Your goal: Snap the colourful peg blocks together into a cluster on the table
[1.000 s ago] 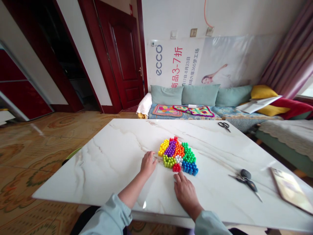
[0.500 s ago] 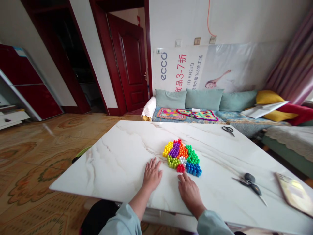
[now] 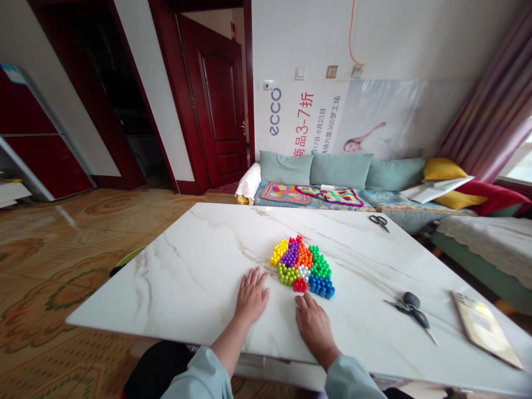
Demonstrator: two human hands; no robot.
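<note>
My left hand (image 3: 251,296) lies palm down on the white marble-patterned table (image 3: 187,277), fingers spread, holding nothing. My right hand (image 3: 315,326) rests palm down with its fingers loosely bent, and no object shows in it. Its fingertips are just in front of a small red cluster (image 3: 300,285). Glossy rounded beads or pegs stand close together in colour groups: yellow (image 3: 280,252), purple (image 3: 290,254), orange (image 3: 304,257), green (image 3: 320,262), blue (image 3: 321,286), lime (image 3: 287,275) and white (image 3: 303,272). More red pieces (image 3: 296,240) sit at the back. Neither hand visibly grips them.
Black-handled scissors (image 3: 379,221) lie near the table's far right edge. A dark-handled tool with pointed metal ends (image 3: 411,313) lies right of my hands, beside a gold phone (image 3: 484,327). A sofa (image 3: 341,172) stands beyond the table.
The whole view has shifted slightly, so the scene sits further left. Both hands and the coloured pieces keep their places on the table.
</note>
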